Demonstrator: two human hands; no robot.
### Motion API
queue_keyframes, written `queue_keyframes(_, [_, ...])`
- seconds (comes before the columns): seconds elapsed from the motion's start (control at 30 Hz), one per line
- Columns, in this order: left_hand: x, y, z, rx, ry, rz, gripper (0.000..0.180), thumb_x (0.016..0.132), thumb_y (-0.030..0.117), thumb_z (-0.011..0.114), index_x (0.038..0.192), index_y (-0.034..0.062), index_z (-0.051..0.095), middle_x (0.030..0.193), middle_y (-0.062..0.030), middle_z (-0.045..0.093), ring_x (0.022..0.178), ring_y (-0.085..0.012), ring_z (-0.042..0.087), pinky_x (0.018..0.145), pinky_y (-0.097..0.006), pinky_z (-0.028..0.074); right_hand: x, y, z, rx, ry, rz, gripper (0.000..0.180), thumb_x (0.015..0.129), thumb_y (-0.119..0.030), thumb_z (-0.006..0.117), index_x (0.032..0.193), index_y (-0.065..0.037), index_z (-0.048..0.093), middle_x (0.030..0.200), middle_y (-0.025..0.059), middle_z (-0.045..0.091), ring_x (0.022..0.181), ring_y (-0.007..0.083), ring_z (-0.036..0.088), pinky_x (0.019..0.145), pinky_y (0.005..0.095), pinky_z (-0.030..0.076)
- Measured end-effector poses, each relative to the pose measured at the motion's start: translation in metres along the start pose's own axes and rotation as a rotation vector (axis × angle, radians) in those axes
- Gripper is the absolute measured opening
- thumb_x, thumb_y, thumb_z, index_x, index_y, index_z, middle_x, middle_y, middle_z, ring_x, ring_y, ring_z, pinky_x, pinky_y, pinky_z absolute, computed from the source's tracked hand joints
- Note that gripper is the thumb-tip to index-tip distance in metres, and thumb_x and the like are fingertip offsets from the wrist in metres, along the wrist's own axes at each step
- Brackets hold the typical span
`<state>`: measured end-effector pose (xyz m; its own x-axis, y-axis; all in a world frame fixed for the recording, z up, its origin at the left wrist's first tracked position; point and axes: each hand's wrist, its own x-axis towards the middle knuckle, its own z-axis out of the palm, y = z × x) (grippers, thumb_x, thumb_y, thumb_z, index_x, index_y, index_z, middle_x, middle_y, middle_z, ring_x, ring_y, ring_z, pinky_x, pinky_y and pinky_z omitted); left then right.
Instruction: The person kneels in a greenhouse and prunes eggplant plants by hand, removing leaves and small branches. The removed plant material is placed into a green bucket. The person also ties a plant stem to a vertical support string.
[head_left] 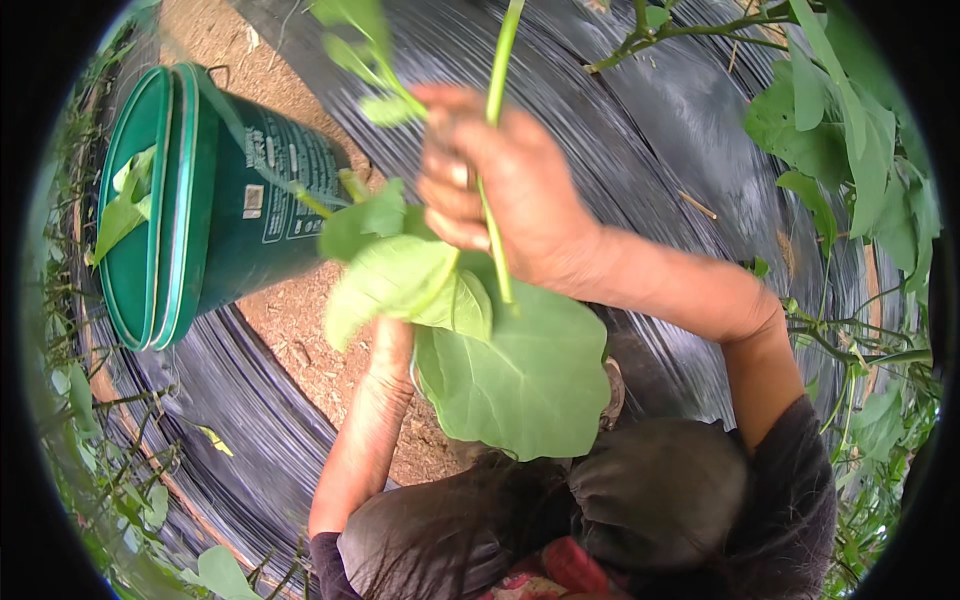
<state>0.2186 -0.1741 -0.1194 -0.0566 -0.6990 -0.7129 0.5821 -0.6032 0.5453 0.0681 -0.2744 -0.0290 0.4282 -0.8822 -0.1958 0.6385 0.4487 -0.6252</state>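
Observation:
My right hand (500,180) is closed around leafy green stems (500,65). One stem rises past the knuckles, and a sprig with small leaves pokes out beside the thumb side. Below that hand hang a broad green leaf (520,370) and a smaller, paler leaf (395,285). They cover most of my left hand, whose forearm (365,420) comes up from the lower edge. Only the wrist end shows under the pale leaf, so its fingers are hidden. The right hand is slightly blurred by motion.
A green lidded bucket (230,200) is on the left, with a torn leaf (125,205) on its lid. Black plastic film (660,150) covers the ground on both sides of a bare soil strip (290,340). Leafy plants (840,140) line the right edge. My bent knees (655,490) are close below.

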Motion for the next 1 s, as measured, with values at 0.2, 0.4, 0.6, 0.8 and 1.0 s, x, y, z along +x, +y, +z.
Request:
queue_keyframes(0.2, [-0.01, 0.011, 0.016, -0.09, 0.075, 0.146, 0.057, 0.098, 0.047, 0.035, 0.134, 0.0032, 0.041, 0.13, -0.016, 0.05, 0.117, -0.0295, 0.052, 0.101, -0.045, 0.043, -0.021, 0.093, -0.061, -1.146, 0.102, -0.32, 0.03, 0.091, -0.009, 0.05, 0.118, 0.004, 0.045, 0.064, 0.0188, 0.059, 0.057, 0.0338, 0.062, 0.054, 0.0431, 0.049])
queue_keyframes(0.4, [0.006, -0.02, 0.0, 0.101, 0.01, 0.269, 0.052, 0.092, 0.046, 0.057, 0.12, 0.0031, 0.051, 0.105, -0.0067, 0.059, 0.094, -0.0148, 0.058, 0.082, -0.031, 0.05, -0.046, 0.097, -0.056, -1.382, -0.265, 0.086, 0.054, 0.074, -0.015, 0.06, 0.116, 0.009, 0.035, 0.08, 0.0265, 0.061, 0.076, 0.0444, 0.062, 0.068, 0.0503, 0.05])
queue_keyframes(0.6, [0.008, -0.034, -0.013, 0.234, 0.184, 0.202, 0.017, 0.092, 0.018, 0.061, 0.1, 0.0034, 0.059, 0.078, -0.0005, 0.061, 0.067, -0.0089, 0.057, 0.059, -0.025, 0.048, -0.054, 0.1, -0.052, -1.976, -0.563, 0.134, 0.044, 0.087, -0.026, 0.049, 0.12, 0.002, 0.045, 0.106, 0.0207, 0.061, 0.094, 0.0353, 0.062, 0.079, 0.0442, 0.05])
queue_keyframes(0.8, [-0.003, -0.026, -0.019, 0.087, 0.056, 0.061, 0.051, 0.099, 0.046, 0.039, 0.121, 0.0012, 0.052, 0.105, -0.0105, 0.062, 0.093, -0.0196, 0.06, 0.082, -0.034, 0.05, -0.045, 0.112, -0.078, -2.019, -0.749, 0.227, 0.049, 0.09, -0.034, 0.043, 0.127, -0.002, 0.044, 0.106, 0.0141, 0.065, 0.096, 0.0323, 0.063, 0.078, 0.043, 0.051])
queue_keyframes(1.0, [-0.008, -0.026, -0.033, 0.483, -0.15, 0.144, 0.055, 0.092, 0.041, 0.059, 0.13, 0.0028, 0.047, 0.12, -0.0122, 0.058, 0.111, -0.0232, 0.054, 0.096, -0.036, 0.044, -0.034, 0.087, -0.051, -1.825, -0.751, 0.61, 0.049, 0.089, -0.042, 0.045, 0.105, 0.002, 0.062, 0.102, 0.0201, 0.066, 0.096, 0.0374, 0.063, 0.083, 0.0439, 0.051])
